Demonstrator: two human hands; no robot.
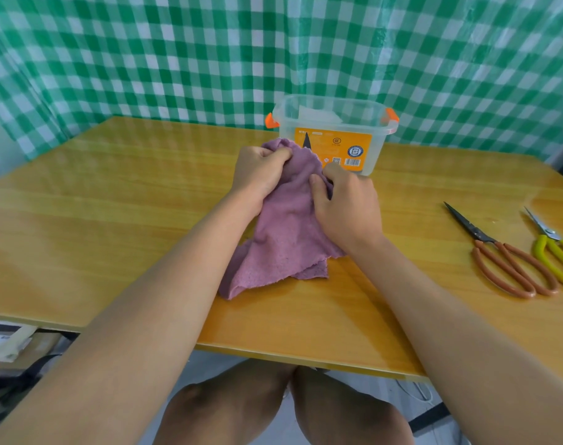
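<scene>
**Blade Wrapped in Cloth, Wiping Looks Midway**

A green-and-white checked curtain (pixel 145 59) fills the top of the frame, above a yellow wooden table (pixel 113 220). At centre frame a purple terry cloth (pixel 286 232) is bunched up off the table, its loose end trailing toward lower centre. Behind it stands a clear plastic box with orange clips (pixel 373 136).

The left hand (pixel 260 171) grips the cloth's upper end with curled fingers. The right hand (pixel 347 207) pinches a fold just below, thumb against fingers.

At right lie red-handled scissors (pixel 498 252) and yellow-handled scissors (pixel 553 248), both untouched. Whether they have been wiped I cannot tell.

A black blade tip (pixel 306 141) pokes out above the cloth, so the wiping seems underway, not finished. The tip points toward the box. Its long axis seems to run from lower centre to upper centre, the rest hidden in the cloth.
</scene>
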